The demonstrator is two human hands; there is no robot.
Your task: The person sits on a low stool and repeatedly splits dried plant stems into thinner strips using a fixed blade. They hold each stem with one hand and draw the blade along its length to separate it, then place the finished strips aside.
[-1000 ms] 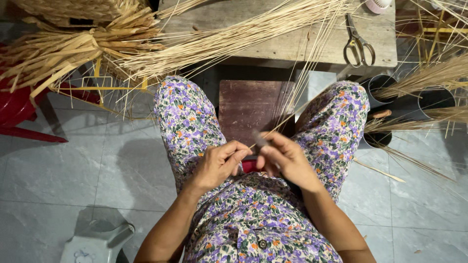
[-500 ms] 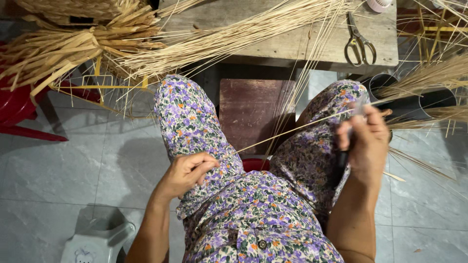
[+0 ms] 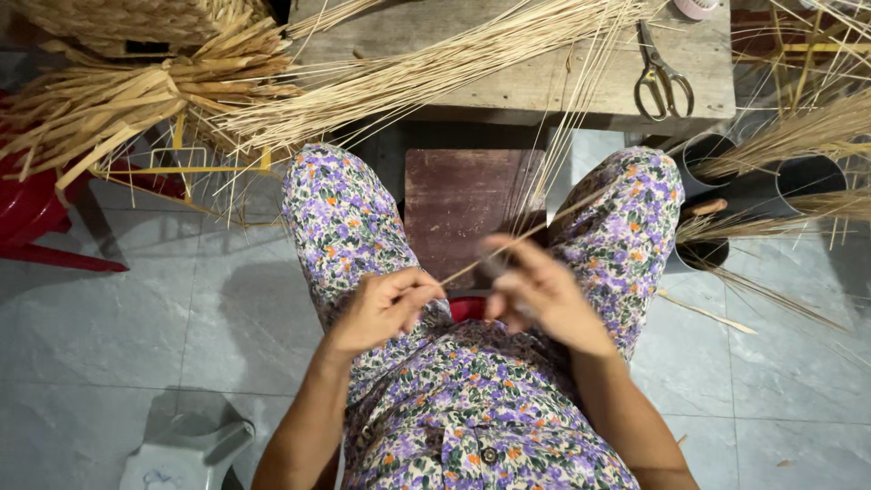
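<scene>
over the lap, between the two knees, both hands work one thin reed strand (image 3: 508,247). from left to right: at the bench's left edge, a tied bundle of flat straw (image 3: 136,95) hangs off the corner, and a fan of loose reed strands (image 3: 426,68) lies across the bench (image 3: 544,95) top toward its far right corner. the left hand (image 3: 376,308) sits above the left thigh; its fingers (image 3: 419,292) are pinched closed on the near end of the strand. the strand runs up and to the right, past the right hand (image 3: 544,295), whose fingers are curled loosely around it; the hand is blurred, so the exact grip cannot be told. the strand's far end points toward the right knee. a pair of scissors (image 3: 660,77) lies untouched near the bench's right edge. beside the right leg, dark tubes (image 3: 726,159) on the floor hold more strands.

progress, as a judgement: only a single strand is in hand; no woven or joined piece is visible. most of the material on the bench is unused, so the work appears to be at an early, per-strand preparation stage.
</scene>
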